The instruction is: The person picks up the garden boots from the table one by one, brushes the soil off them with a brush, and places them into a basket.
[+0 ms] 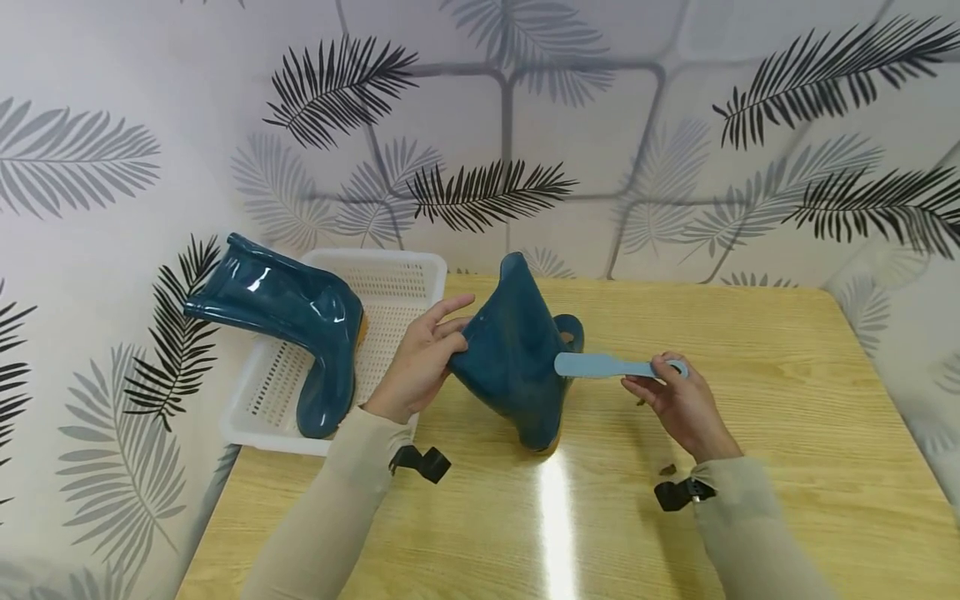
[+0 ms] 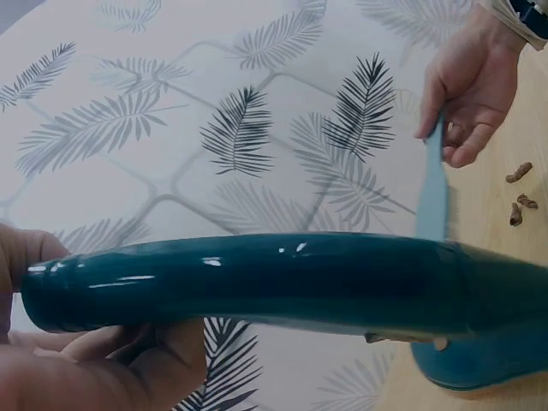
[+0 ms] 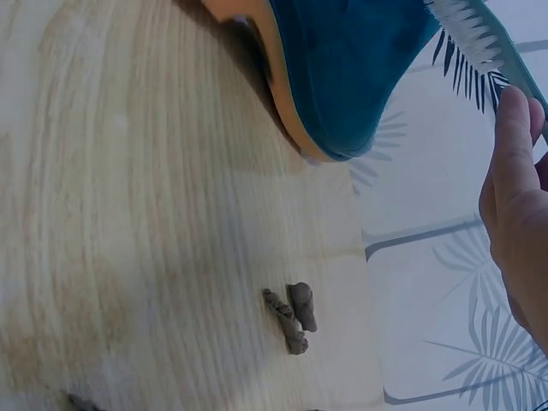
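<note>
A dark teal rubber boot (image 1: 513,358) stands tilted on the table, its wide shaft top towards the left. My left hand (image 1: 427,350) grips the rim of that shaft, thumb on one side and fingers on the other, also seen in the left wrist view around the boot (image 2: 257,278). My right hand (image 1: 678,404) holds a light blue brush (image 1: 600,366) by its handle. White bristles (image 3: 467,32) show in the right wrist view, turned towards the boot's surface. A brown patch lies on the boot near its foot; the boot's sole is orange.
Left on the table, a white plastic basket (image 1: 405,275) carries a second teal boot (image 1: 300,304), which leans over its side. Small brown clumps (image 3: 291,321) lie on the wooden table (image 1: 750,350) near my right hand. A leaf-patterned wall covering (image 1: 585,125) rises behind.
</note>
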Motion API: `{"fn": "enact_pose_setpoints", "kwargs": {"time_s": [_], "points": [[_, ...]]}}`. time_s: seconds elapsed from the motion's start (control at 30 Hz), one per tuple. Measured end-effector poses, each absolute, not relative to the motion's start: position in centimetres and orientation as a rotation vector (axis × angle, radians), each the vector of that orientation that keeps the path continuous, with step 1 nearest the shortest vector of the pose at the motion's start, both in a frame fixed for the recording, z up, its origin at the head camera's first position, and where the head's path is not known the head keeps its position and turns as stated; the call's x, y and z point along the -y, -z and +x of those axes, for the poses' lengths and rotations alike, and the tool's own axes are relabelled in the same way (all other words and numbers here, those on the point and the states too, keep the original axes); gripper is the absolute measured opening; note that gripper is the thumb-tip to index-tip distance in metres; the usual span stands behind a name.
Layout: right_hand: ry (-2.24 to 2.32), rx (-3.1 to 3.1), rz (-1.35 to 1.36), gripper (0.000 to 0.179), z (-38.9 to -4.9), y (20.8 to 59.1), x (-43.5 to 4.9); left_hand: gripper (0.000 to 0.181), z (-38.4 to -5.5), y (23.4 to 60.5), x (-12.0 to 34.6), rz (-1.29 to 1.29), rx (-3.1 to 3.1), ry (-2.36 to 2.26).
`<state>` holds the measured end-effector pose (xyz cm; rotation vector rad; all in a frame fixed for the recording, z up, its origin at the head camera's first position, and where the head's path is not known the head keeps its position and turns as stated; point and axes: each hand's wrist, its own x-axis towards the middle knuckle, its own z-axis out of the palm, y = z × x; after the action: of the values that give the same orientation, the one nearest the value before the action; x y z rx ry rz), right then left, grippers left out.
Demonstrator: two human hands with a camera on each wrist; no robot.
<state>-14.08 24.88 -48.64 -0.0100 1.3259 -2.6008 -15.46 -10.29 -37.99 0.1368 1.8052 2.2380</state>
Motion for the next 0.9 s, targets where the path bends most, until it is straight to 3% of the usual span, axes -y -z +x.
{"fn": "enact_pose_setpoints", "kwargs": {"time_s": [0.9], "points": [[2.587, -1.354, -0.019, 0.008, -13.6, 48.6, -26.4, 0.055, -15.3, 36.9, 12.2, 0.519, -1.858, -1.981]]}}
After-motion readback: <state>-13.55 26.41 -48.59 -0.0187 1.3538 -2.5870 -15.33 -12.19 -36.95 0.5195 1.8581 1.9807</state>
